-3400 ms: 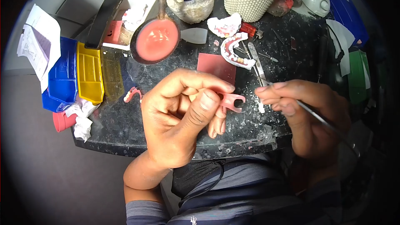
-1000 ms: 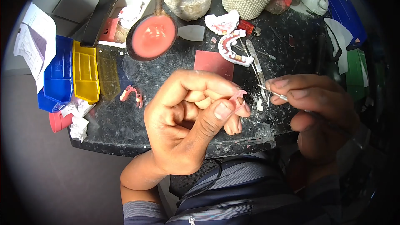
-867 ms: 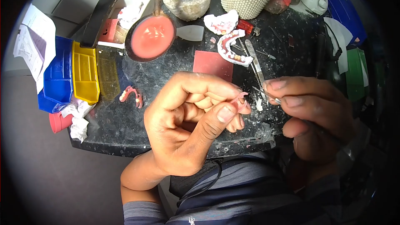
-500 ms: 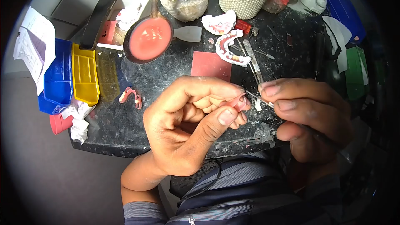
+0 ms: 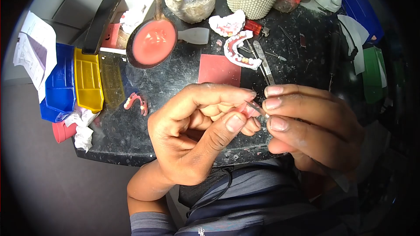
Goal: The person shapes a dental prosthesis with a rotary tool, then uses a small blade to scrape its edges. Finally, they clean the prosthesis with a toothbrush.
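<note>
My left hand point(image 5: 192, 135) pinches a small pink dental piece point(image 5: 249, 111) between thumb and fingers; most of it is hidden. In my right hand point(image 5: 317, 126) is a thin metal carving tool point(image 5: 257, 107), held like a pen. Its tip meets the pink piece, and its far end shows dimly below the palm. Beyond the hands lies a square pink wax sheet point(image 5: 218, 69). Farther back are two plaster dental casts, one whitish and pink point(image 5: 228, 22), the other a horseshoe cast point(image 5: 236, 54) with teeth. A pink denture point(image 5: 137, 103) with teeth rests left of my left hand.
A long-handled pan point(image 5: 154, 43) holds pink wax. Metal tweezers point(image 5: 263, 61) and a red lighter point(image 5: 253, 27) lie near the casts. At the back stand a tool-filled woven basket point(image 5: 253, 0) and a bag-lined container point(image 5: 190, 4). Yellow point(image 5: 89, 78) and blue point(image 5: 60, 78) bins line the left.
My right hand has moved left, closer to my left hand, bringing the carving tool across the pink piece. My left hand keeps its pinch. The whole view has shifted slightly.
</note>
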Motion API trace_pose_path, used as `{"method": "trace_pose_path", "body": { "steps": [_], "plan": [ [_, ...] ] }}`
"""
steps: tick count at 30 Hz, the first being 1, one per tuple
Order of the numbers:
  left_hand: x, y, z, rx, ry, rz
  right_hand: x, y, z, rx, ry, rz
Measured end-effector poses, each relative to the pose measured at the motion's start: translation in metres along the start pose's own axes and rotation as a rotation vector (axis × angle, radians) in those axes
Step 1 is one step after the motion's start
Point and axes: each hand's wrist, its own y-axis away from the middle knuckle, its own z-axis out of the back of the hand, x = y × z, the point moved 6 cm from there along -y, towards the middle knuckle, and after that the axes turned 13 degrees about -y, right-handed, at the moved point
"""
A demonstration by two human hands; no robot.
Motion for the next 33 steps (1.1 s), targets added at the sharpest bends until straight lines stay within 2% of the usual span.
{"method": "trace_pose_path", "body": {
  "steps": [6, 7, 8, 12, 16, 25, 33],
  "plan": [
    [0.0024, -0.0002, 0.0011, -0.021, 0.003, -0.002, 0.0008, 0.0002, 0.0003, 0.007, 0.015, -0.010],
    [0.0025, -0.0007, 0.0018, -0.014, -0.018, -0.051, 0.0001, 0.0007, -0.0009, 0.006, 0.015, -0.009],
    [0.0011, -0.0009, 0.0019, -0.008, -0.039, -0.098, -0.0012, 0.0019, -0.0015, -0.028, 0.054, -0.006],
    [-0.0005, -0.0010, 0.0021, -0.035, -0.070, -0.070, -0.0056, 0.0050, 0.0021, -0.120, 0.058, -0.008],
    [-0.0031, -0.0006, 0.0013, -0.055, -0.110, -0.101, 0.0001, 0.0046, -0.0002, -0.126, 0.045, -0.012],
    [-0.0019, 0.0005, 0.0015, -0.086, -0.123, -0.077, 0.0001, 0.0078, -0.0043, -0.119, 0.042, 0.028],
    [0.0025, 0.0005, 0.0012, -0.087, -0.179, -0.121, -0.0016, 0.0086, -0.0052, -0.045, 0.154, -0.046]
  ]
}}
